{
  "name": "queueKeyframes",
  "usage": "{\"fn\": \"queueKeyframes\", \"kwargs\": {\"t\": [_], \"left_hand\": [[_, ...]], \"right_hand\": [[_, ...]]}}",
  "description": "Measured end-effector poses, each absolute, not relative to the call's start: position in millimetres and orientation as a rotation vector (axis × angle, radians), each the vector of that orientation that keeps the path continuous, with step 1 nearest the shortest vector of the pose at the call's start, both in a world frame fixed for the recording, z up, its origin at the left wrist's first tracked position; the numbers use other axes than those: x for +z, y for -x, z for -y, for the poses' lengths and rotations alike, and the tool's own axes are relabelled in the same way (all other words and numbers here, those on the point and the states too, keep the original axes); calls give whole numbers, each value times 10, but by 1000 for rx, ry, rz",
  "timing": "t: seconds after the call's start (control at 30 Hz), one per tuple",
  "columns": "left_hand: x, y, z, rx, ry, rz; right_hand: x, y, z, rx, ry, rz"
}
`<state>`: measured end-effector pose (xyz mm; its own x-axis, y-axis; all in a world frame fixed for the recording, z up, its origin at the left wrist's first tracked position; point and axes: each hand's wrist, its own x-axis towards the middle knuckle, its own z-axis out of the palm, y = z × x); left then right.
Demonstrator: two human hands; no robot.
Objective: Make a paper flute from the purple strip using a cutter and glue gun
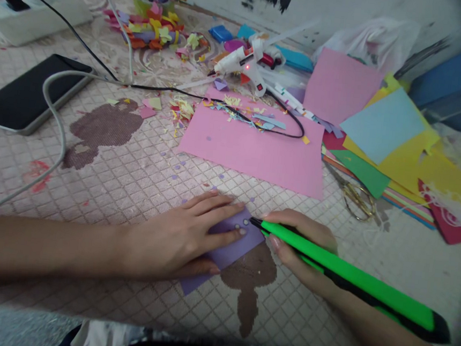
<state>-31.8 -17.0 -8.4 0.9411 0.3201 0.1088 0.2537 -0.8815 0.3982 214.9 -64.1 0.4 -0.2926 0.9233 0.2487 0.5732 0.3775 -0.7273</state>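
My left hand [193,234] lies flat with fingers spread, holding a small purple paper sheet [248,244] down on the tablecloth. Small pale round marks, possibly holes, show on the sheet near my fingertips. In my right hand [305,239] is a long green-and-black tool that looks like a utility knife [351,272]. Its narrow black tip meets the sheet's upper right part, close to those marks. The right thumb and fingers close around the tool's front end, while its black rear end points to the lower right.
A large pink sheet [252,153] with paper scraps lies beyond my hands. Behind it rests a white glue gun [244,64] with a lit red light and black cord. Gold-handled scissors [357,200], stacked coloured paper [401,161], a dark tablet-like device [31,91] and a power strip [30,15] surround it.
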Motion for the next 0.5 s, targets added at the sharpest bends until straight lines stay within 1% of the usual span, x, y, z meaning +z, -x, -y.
{"fn": "queueKeyframes", "kwargs": {"t": [0.4,0.5], "left_hand": [[-95,318,165,256,-2680,-407],[-92,325,165,255,-2684,-405]], "right_hand": [[-24,-2127,621,661,1184,2071],[-21,-2153,629,706,1242,2002]]}}
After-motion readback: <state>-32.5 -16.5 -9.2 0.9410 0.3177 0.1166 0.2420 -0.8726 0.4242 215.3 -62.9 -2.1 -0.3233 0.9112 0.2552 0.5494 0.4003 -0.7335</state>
